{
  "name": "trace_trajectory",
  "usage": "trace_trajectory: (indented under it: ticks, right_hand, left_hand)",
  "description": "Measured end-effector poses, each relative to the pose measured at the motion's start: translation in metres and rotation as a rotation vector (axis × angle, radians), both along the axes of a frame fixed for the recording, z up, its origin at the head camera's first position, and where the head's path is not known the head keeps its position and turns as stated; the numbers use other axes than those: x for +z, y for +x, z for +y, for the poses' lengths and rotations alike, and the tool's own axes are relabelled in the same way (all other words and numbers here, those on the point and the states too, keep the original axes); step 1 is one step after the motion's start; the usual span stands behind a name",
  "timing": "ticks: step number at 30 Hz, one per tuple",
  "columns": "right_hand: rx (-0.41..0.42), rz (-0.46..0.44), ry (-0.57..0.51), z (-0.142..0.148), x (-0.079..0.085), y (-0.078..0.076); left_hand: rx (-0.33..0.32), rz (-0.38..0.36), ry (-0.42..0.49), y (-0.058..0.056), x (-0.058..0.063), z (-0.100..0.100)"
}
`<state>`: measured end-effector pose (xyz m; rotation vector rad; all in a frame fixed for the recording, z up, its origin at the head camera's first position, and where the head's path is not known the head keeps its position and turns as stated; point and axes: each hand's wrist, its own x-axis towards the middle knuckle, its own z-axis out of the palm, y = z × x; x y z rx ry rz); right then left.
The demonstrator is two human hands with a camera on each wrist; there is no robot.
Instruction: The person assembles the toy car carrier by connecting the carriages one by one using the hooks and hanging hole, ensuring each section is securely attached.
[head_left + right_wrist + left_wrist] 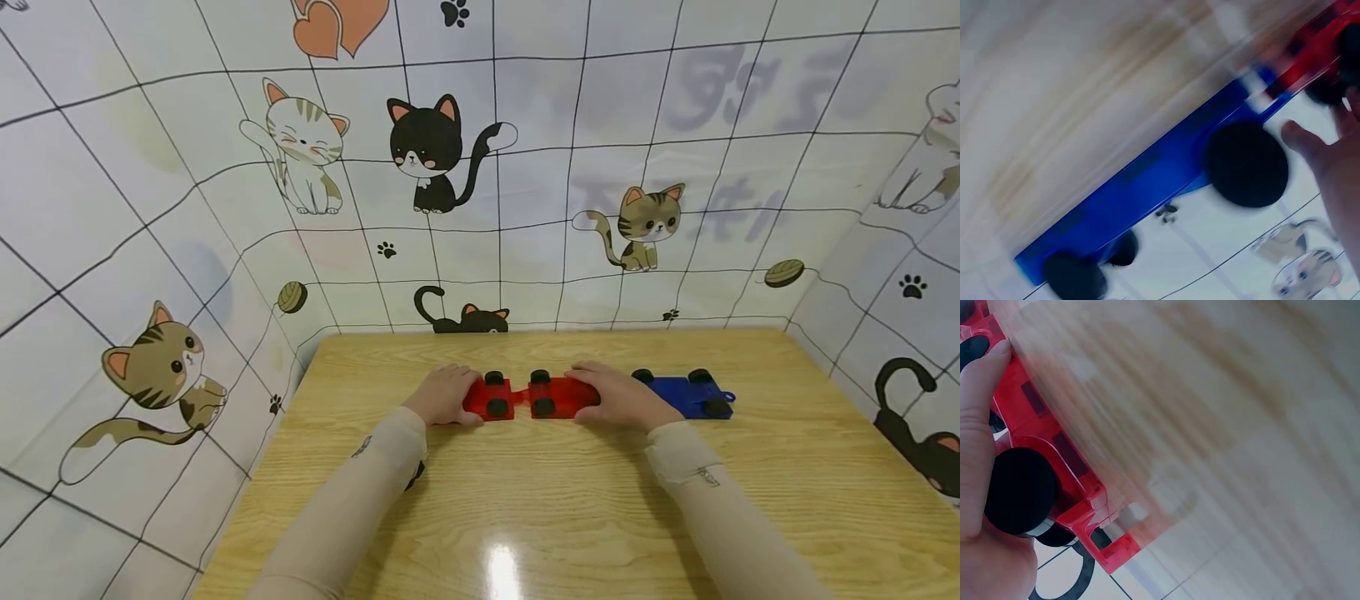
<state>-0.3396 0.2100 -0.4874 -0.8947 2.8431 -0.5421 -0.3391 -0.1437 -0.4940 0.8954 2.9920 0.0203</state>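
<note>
Two red toy train cars stand end to end on the wooden table, black wheels showing on each, with a small red link between them. My left hand (447, 396) grips the left red car (480, 400); in the left wrist view my thumb lies along the side of this red car (1041, 412). My right hand (618, 396) holds the outer end of the right red car (558, 398) between fingers and thumb. Just right of it is a blue toy car (678, 396) with black wheels and a loop at its far end. The right wrist view is blurred.
The wooden table (525, 492) meets walls covered with a cat-print sheet (540, 192) at the back and sides. A small black object (415, 475) shows partly beside my left cuff; its kind cannot be made out.
</note>
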Motion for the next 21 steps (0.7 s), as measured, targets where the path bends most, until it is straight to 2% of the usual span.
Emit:
trace_trajectory:
  ticks: [5,9,12,16,21]
  right_hand:
    - [-0.053,0.041,0.007,0.033,0.007,0.001]
    - [-0.119,-0.001,0.059,0.068,0.008,0.004]
    - [-0.133,-0.062,0.085,0.085,0.007,0.005]
    - [-0.153,-0.123,0.06,0.094,0.007,0.006]
    - [-0.194,-0.097,0.065,0.096,0.004,0.008]
  left_hand:
    - [-0.008,0.018,-0.007,-0.001,-0.004,-0.001]
    - [-0.009,0.01,-0.008,0.001,0.0,-0.001]
    - [-0.01,0.015,-0.003,0.001,-0.001,-0.003]
    - [-0.013,0.03,0.012,-0.002,-0.004,-0.005]
    - [-0.031,0.027,0.04,-0.006,-0.008,-0.007]
